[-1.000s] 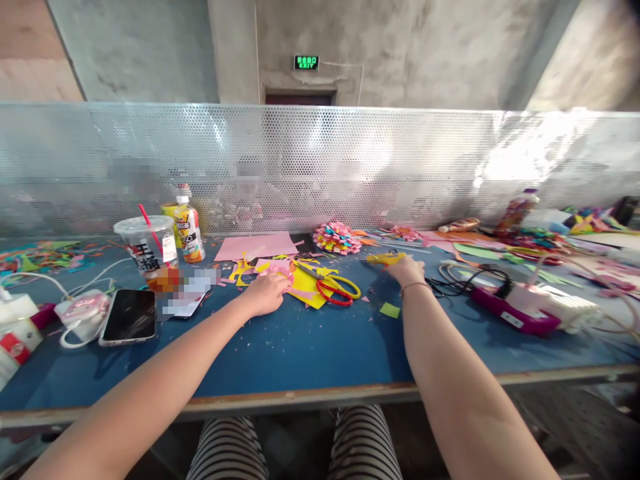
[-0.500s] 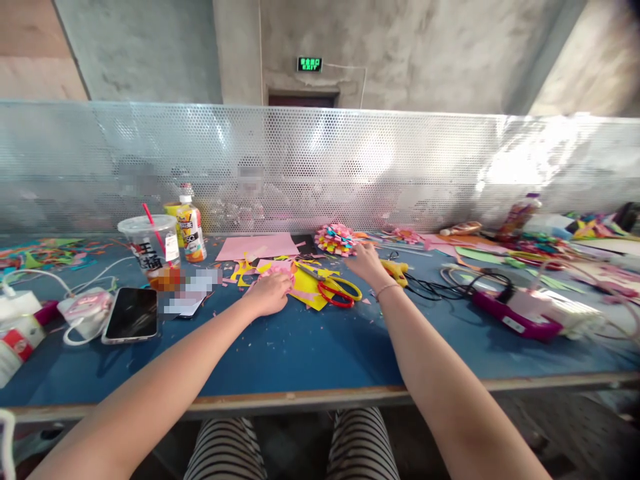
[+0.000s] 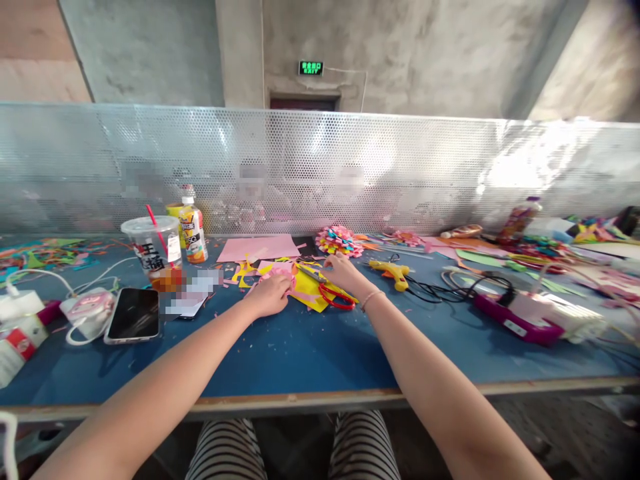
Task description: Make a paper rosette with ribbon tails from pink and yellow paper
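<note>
- Just left of the scissors (image 3: 314, 275) lies a frilly pink paper piece (image 3: 275, 272), the left hand's (image 3: 270, 295) fingers closed over its near side.
- The right hand (image 3: 345, 273) hangs over the scissors' handles, fingertips bunched narrow; from here I can't tell whether they pinch anything.
- I'd hold that pink paper lightly so its frills aren't crushed, and bring the right wrist in clear of the scissors.
- Well left of the scissors, a lidded clear cup (image 3: 145, 248) with a red straw (image 3: 157, 227) has amber drink low inside.
- Between cup and scissors, farther back, a capped bottle (image 3: 193, 230); its label hides the level.
</note>
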The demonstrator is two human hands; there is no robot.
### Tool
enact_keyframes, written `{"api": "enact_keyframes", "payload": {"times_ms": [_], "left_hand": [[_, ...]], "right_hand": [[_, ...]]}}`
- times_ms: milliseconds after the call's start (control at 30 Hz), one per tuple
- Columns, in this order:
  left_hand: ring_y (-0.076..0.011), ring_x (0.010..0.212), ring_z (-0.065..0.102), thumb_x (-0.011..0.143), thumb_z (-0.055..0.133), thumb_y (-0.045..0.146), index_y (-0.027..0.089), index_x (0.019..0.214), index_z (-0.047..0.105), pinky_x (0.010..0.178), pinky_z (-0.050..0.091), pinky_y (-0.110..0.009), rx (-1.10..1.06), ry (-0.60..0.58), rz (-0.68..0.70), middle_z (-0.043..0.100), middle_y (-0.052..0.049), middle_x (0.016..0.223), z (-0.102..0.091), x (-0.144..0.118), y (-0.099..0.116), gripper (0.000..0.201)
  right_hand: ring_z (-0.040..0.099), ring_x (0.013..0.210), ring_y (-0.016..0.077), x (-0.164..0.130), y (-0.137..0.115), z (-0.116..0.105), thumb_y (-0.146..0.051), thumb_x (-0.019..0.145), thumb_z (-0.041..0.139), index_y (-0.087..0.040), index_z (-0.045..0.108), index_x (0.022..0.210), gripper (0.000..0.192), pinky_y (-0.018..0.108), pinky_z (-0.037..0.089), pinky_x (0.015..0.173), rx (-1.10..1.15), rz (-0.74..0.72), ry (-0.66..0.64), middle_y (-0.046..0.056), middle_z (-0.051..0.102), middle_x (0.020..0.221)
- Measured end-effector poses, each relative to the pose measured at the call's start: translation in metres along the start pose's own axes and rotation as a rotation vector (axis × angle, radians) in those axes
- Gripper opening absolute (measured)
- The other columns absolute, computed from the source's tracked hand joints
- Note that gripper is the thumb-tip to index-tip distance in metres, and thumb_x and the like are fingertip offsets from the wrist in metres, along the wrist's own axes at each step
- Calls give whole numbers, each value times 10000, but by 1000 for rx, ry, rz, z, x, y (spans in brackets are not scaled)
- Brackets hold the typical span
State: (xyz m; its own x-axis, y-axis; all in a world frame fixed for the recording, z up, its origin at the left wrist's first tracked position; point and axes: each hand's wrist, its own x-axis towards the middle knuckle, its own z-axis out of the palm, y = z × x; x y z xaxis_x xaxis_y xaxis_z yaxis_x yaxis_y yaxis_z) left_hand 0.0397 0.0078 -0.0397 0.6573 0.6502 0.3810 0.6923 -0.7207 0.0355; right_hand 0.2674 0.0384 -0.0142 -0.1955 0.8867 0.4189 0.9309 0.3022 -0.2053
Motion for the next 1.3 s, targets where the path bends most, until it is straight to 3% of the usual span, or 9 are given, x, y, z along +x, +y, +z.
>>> {"api": "enact_keyframes", "payload": {"times_ms": [133, 233, 333, 400, 700, 900, 1033, 1167, 1300], "left_hand": [[-222, 1026, 499, 735, 433, 124, 177, 920, 559, 907, 387, -372, 42, -30, 27, 576, -89, 1037, 0, 2, 1, 230], [-230, 1032, 493, 739, 426, 120, 168, 942, 566, 894, 398, -374, 75, -39, 35, 556, -105, 1056, 0, 2, 2, 252], [-236, 1017, 495, 749, 410, 124, 161, 941, 571, 862, 416, -380, 84, -34, 14, 551, -115, 1027, 1, 1, 3, 254], [-236, 1008, 496, 754, 405, 125, 163, 941, 569, 849, 422, -383, 66, -30, 7, 552, -115, 1005, 1, 0, 3, 252], [-209, 1014, 521, 691, 416, 63, 191, 1119, 499, 846, 418, -322, -20, -18, 13, 575, -89, 1079, -18, -8, -4, 454], [-173, 833, 591, 703, 441, 97, 217, 981, 579, 739, 451, -287, -57, -16, -17, 646, -30, 912, -26, -11, -9, 333], [-178, 1035, 530, 757, 442, 144, 208, 1020, 582, 891, 413, -323, -84, 95, -2, 599, -41, 1110, -23, -8, -9, 305], [-157, 1104, 493, 849, 375, 219, 209, 1060, 581, 961, 372, -323, -95, 30, 63, 584, -29, 1161, -20, -6, -7, 295], [-181, 1169, 443, 860, 389, 281, 199, 1149, 529, 994, 338, -348, -41, 57, -29, 519, -52, 1253, -12, -4, -9, 331]], "right_hand": [[551, 874, 204, -1, 1, -9, -414, 750, 505, -122, 568, 872, 323, 250, 393, 738, -58, 92, -59, 128, 595, 939], [576, 840, 237, -3, 1, -15, -515, 688, 535, -102, 575, 912, 472, 257, 397, 636, -106, 174, -228, 159, 618, 950], [596, 805, 239, -6, 1, -16, -427, 634, 591, -90, 571, 966, 473, 249, 382, 560, -117, 154, -431, 162, 631, 975], [605, 769, 228, -7, 0, -15, -357, 628, 583, -88, 570, 981, 445, 250, 371, 525, -110, 132, -494, 155, 637, 976], [609, 758, 223, -7, 2, -15, -363, 635, 561, -90, 552, 1020, 472, 257, 372, 515, -108, 111, -457, 136, 648, 956], [612, 766, 250, -4, 12, -12, -434, 673, 529, -105, 597, 930, 423, 280, 399, 563, -182, 167, -361, 158, 655, 879], [611, 774, 258, -3, 20, -10, -467, 697, 497, -115, 602, 944, 442, 296, 417, 579, -198, 182, -365, 153, 652, 883], [611, 786, 253, -2, 21, -9, -413, 724, 478, -149, 630, 890, 346, 299, 421, 608, -209, 145, -398, 137, 656, 876], [607, 819, 266, -2, 19, -9, -442, 740, 451, -116, 610, 958, 423, 309, 422, 631, -220, 135, -393, 165, 644, 934]]}}
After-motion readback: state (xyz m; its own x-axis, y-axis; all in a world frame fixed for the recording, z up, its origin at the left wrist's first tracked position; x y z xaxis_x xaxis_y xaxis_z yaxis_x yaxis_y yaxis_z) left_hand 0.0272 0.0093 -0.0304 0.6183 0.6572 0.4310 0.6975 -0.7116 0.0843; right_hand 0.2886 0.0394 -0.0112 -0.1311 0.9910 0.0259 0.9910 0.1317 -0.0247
